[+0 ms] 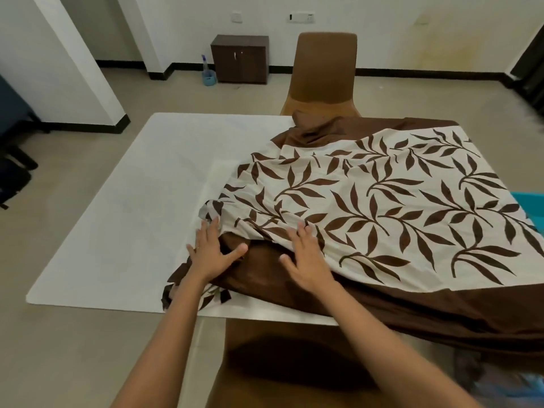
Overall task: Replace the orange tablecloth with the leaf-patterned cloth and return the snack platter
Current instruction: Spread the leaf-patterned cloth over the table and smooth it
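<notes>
The leaf-patterned cloth point(382, 201), cream with brown leaves and a wide brown border, lies over the right half of the white table point(123, 207), bunched and folded at its left edge. My left hand point(213, 251) rests flat with spread fingers on the bunched brown fold. Close beside it, my right hand point(304, 254) lies flat, fingers spread, on the patterned part. Neither hand grips the fabric. No orange tablecloth or snack platter is in view.
A brown chair point(323, 75) stands at the table's far side, another brown chair seat point(294, 363) right in front of me. A dark cabinet point(240, 58) and a blue spray bottle point(209, 73) stand by the back wall. Something blue point(530, 201) shows at the right edge.
</notes>
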### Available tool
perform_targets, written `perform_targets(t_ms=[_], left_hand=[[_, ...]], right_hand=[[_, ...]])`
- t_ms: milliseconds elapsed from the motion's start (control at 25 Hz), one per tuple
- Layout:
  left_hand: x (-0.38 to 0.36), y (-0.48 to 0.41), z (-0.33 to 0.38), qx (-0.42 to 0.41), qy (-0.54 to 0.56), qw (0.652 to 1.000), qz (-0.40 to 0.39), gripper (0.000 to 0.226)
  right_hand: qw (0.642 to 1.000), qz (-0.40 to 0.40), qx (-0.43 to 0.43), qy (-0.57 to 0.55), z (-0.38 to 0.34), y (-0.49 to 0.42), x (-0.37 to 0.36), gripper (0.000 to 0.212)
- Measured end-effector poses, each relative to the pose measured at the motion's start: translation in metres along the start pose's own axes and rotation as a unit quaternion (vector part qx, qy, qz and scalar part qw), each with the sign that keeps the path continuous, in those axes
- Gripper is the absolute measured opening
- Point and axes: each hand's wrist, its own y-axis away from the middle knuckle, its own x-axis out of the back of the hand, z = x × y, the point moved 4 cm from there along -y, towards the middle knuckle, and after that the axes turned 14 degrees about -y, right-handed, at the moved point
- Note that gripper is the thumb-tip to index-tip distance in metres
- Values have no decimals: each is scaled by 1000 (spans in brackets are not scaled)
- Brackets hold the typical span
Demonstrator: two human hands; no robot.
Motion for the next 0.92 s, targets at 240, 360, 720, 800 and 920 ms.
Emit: perform_targets(t_ms=[240, 360, 720, 800, 920], left_hand=[[-22, 4, -35, 39, 150, 988, -20, 82], [-39, 3, -52, -8, 33, 996, -81, 86], [-44, -2, -112, 86, -176, 980, -45, 104], [-33, 1, -143, 200, -162, 966, -11, 91], [-13, 17, -196, 322, -142, 936, 17, 78]], right_hand=[[987, -77, 5, 140, 35, 36, -46, 75], [985, -78, -19, 154, 66, 55, -19, 74], [983, -59, -76, 156, 101, 72, 25, 85], [982, -64, -71, 164, 102, 70, 25, 85], [982, -60, -67, 166, 102, 69, 23, 85]])
